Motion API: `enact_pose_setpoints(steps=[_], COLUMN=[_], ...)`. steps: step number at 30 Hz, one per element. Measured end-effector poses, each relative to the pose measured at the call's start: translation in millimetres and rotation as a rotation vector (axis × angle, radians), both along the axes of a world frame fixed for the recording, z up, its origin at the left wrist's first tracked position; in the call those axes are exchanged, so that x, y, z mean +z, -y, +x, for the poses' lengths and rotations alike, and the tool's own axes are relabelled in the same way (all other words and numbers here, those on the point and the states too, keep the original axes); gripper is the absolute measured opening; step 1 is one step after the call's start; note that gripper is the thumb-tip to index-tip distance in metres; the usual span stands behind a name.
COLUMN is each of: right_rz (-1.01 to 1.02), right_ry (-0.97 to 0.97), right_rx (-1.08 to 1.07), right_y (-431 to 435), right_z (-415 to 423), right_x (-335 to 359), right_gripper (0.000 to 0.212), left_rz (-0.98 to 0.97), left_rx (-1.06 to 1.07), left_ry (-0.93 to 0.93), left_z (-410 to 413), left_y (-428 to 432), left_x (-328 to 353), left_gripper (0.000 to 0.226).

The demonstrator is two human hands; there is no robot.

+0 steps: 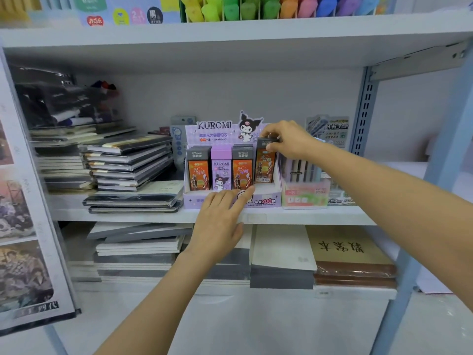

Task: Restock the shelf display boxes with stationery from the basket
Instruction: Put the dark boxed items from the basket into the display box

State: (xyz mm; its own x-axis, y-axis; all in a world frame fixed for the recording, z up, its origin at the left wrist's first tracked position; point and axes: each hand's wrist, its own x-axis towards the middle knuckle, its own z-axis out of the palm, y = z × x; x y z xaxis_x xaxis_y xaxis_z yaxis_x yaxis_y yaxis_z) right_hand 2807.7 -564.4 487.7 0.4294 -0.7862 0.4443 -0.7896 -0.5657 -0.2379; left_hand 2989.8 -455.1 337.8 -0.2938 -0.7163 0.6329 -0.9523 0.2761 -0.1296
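One orange lead pack point(265, 162) is pinched at its grey top by our right hand point(289, 142), fingers and thumb closed on it; it stands upright at the right end of the Kuromi display box point(268, 199). At its nine o'clock we see three more packs point(221, 170). Our left hand point(220, 221) rests, fingers straight, on the box's front wall at six o'clock. Stacked notebooks point(128, 160) lie at the box's nine o'clock, a pink box point(304, 196) at three

left grip point(220, 221) flat, fingers straight | right grip point(286, 140) pinching box point(265, 162), arm extended
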Motion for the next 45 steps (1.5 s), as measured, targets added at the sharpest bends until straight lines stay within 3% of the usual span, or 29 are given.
enact_pose_setpoints(steps=[4, 10, 15, 22, 28, 33, 37, 41, 45], right_rz=[-0.013, -0.225, -0.325, -0.167, -0.173, -0.284, -0.293, -0.331, -0.438], right_ry=[-0.029, 0.024, -0.059, -0.085, -0.145, -0.233, -0.197, -0.183, -0.249], right_rx=[-0.04, -0.119, -0.09, -0.098, -0.082, -0.166, -0.187, -0.148, -0.216], right_y=[2.7, 5.7, 1.4, 2.8, 3.5, 4.4, 6.9, 4.1, 2.8], right_z=[7.3, 9.5, 15.1, 3.1, 11.6, 20.0, 10.3, 27.0, 28.3], right_x=[-0.3, -13.7, -20.2, -1.4, 2.1, -1.9, -7.1, -19.2, -25.0], right_gripper=[0.029, 0.031, 0.037, 0.032, 0.033, 0.034, 0.025, 0.037, 0.034], left_rz=[-0.001, -0.012, -0.031, -0.022, -0.013, -0.012, -0.008, -0.009, 0.01], left_rx=[-0.002, -0.005, -0.005, -0.002, 0.003, 0.021, 0.02, 0.03, 0.015], left_ry=[-0.01, -0.019, -0.017, -0.005, -0.005, -0.015, -0.007, -0.005, 0.007], left_z=[-0.6, -1.9, -1.6, -1.7, -1.9, -3.0, -3.1, -4.2, -1.9], left_y=[0.2, 0.7, 3.0, 3.7, 2.6, 3.2, 3.3, 3.8, 1.8], left_x=[-0.6, -1.2, -3.4, -4.1, -4.3, -4.7, -4.6, -4.2, -2.8], left_gripper=[0.074, 0.074, 0.076, 0.077, 0.077, 0.078, 0.079, 0.079, 0.079])
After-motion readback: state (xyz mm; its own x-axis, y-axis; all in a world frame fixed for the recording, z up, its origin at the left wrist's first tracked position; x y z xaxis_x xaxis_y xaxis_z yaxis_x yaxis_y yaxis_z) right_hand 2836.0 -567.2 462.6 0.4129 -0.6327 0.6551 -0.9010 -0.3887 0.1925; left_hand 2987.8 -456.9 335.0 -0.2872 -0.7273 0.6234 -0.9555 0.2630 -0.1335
